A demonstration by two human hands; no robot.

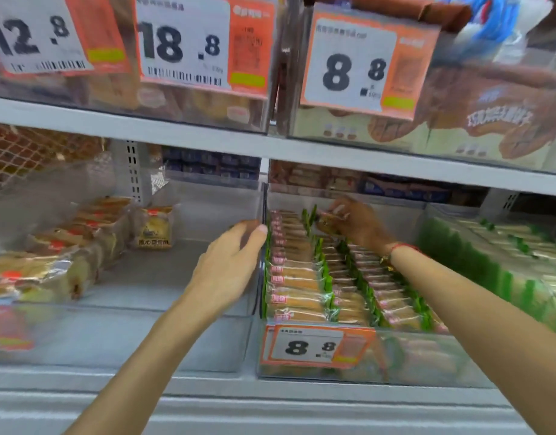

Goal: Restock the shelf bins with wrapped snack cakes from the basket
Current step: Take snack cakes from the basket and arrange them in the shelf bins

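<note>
Forearms fill the lower frame. At centre right, a wrapped cake [325, 218] is pinched by the right hand [353, 222] over the nearly full bin [317, 368]; the left hand [231, 259] is spread loosely. The left-hand bin [145, 340] seems sparsely stocked; no basket is seen.

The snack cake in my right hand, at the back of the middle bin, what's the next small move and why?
Probably lower the snack cake into the back of the middle row and let go. Your right hand pinches it just above the rows in the clear bin, while your left hand rests at the bin's left wall.
</note>
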